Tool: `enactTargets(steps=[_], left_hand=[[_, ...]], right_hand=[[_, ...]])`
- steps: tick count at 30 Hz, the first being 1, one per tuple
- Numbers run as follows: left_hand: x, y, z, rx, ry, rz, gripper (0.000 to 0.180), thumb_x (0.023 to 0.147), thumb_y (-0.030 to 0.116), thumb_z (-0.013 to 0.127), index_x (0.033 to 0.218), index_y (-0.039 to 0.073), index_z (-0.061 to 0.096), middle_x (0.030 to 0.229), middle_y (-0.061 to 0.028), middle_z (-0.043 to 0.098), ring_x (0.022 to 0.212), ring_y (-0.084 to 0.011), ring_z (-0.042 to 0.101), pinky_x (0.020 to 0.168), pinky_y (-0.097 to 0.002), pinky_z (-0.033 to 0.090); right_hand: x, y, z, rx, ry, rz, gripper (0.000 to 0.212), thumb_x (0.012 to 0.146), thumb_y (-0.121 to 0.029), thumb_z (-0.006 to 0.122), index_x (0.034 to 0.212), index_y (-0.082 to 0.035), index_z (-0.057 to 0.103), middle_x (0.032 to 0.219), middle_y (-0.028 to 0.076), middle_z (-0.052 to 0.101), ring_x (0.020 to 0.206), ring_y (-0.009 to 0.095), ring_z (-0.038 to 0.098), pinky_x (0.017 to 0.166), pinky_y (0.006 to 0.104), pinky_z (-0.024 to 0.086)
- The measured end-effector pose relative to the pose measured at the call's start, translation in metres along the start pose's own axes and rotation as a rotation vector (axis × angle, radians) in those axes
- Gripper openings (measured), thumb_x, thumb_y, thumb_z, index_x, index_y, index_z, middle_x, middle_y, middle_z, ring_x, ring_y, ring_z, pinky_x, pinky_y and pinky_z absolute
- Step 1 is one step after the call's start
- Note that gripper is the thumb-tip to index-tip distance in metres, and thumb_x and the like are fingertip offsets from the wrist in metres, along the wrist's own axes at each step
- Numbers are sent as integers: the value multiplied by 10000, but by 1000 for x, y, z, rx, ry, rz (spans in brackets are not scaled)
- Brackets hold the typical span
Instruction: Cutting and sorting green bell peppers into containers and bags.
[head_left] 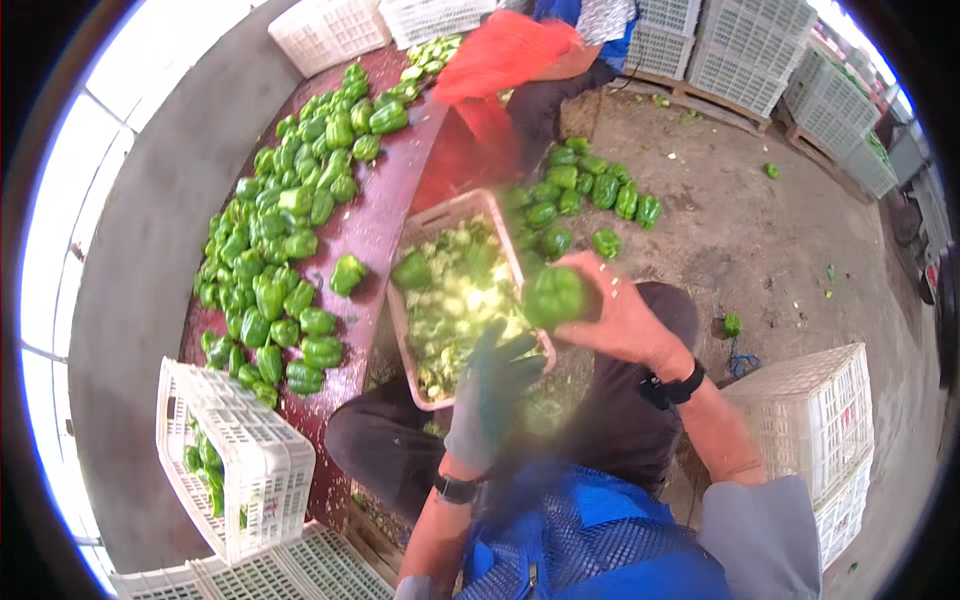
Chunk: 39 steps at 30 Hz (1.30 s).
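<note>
While a white slatted plastic crate [280,460] with green peppers inside sits at the lower left, a large heap of glossy green bell peppers [270,220] covers much of the long dark-red table [375,230] beyond it. Just right of the table, a pale pink plastic crate [398,330] holds light-green cut pieces [445,320]. The left hand [490,390], in a grey-and-green glove, is over this crate's near side; it is blurred, so I cannot tell whether it grips anything. Beyond the crate, another person in a red garment [500,60] is bent beside the table. Just right of the crate's rim, a single round green bell pepper [552,297] is grasped by the bare right hand [625,325], thumb and fingers curled around its right side. Farther back, loose green peppers [605,190] lie on the grey floor [800,240]. At the far right, white plastic crates [830,420] are stacked.
</note>
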<state>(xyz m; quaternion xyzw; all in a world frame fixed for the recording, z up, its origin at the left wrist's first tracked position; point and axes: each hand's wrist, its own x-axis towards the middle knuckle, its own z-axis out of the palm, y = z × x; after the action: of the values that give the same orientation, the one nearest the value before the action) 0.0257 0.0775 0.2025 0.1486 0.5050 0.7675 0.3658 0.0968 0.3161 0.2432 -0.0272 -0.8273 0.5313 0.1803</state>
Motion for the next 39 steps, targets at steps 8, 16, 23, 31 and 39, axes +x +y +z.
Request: enactTargets(steps=[8,16,23,31,39], left_hand=[[-13,-56,-74,-333,188,-60,513,1121,442,536,1528,130,537,1466,-93,625,1325,-259,609,1165,-465,462],[-19,-42,-103,-203,425,178,597,1071,233,707,1590,84,451,1427,-78,598,1300,-214,592,1131,-413,497],[-13,-21,-99,-276,584,97,645,1035,156,744,1594,64,436,1442,-86,583,1267,-225,617,1102,-403,529],[1,-43,-74,30,674,116,589,999,168,741,1525,70,495,1255,-88,632,883,-95,627,670,-251,531],[9,-66,-98,153,620,276,598,1047,146,705,1578,24,458,1425,-89,615,1238,-192,624,1056,-354,525]], right_hand=[[-4,24,115,-142,-277,-113,687,770,-67,831,1411,-87,587,1334,167,676,1288,406,623,1118,486,479],[20,114,172,-326,-316,224,373,997,-313,739,1136,32,720,898,245,723,834,408,740,757,506,578],[11,132,205,-590,-282,356,575,995,-539,678,939,31,725,801,274,715,746,471,709,704,547,563],[5,163,230,-573,-315,-14,214,920,-242,695,897,-31,724,813,207,739,784,412,747,689,513,586],[5,149,243,-589,-341,-93,112,838,-108,702,931,-52,728,922,183,732,829,375,739,681,461,599]])
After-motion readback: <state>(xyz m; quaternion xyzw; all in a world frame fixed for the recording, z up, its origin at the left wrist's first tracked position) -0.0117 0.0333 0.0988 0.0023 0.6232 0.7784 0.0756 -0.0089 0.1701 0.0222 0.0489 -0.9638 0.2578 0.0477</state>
